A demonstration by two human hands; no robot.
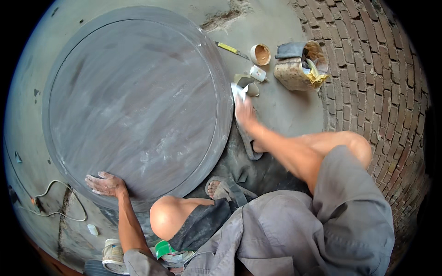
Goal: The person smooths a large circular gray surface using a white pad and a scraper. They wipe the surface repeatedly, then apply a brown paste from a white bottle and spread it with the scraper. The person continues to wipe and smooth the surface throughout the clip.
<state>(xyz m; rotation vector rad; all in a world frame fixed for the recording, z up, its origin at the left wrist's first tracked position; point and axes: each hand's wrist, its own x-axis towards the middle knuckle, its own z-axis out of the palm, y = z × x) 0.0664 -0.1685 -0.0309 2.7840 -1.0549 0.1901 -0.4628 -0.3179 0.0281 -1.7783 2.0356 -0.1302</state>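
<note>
A large round grey disc [133, 101], dusty and streaked with white, lies before me; a thin groove runs just inside its rim. My left hand [108, 184] rests on its near left edge, fingers stretched out, holding nothing. At the disc's right rim, my right hand [246, 112] grips a whitish folded sheet [238, 92]. Motion blurs this hand, and I cannot make out the sheet's material. Just beyond it lie some bent, stiff-looking pieces of sheet [246, 83] and a small white bottle [258, 73].
Past the disc's right side are a yellow utility knife [228, 48], a cup of tan paste [262, 54] and a stained, stuffed container [290, 73]. Brick paving [363, 69] borders the right. A pale cord [55, 213] loops at left, near a white tub [113, 255]. My knees flank the near side.
</note>
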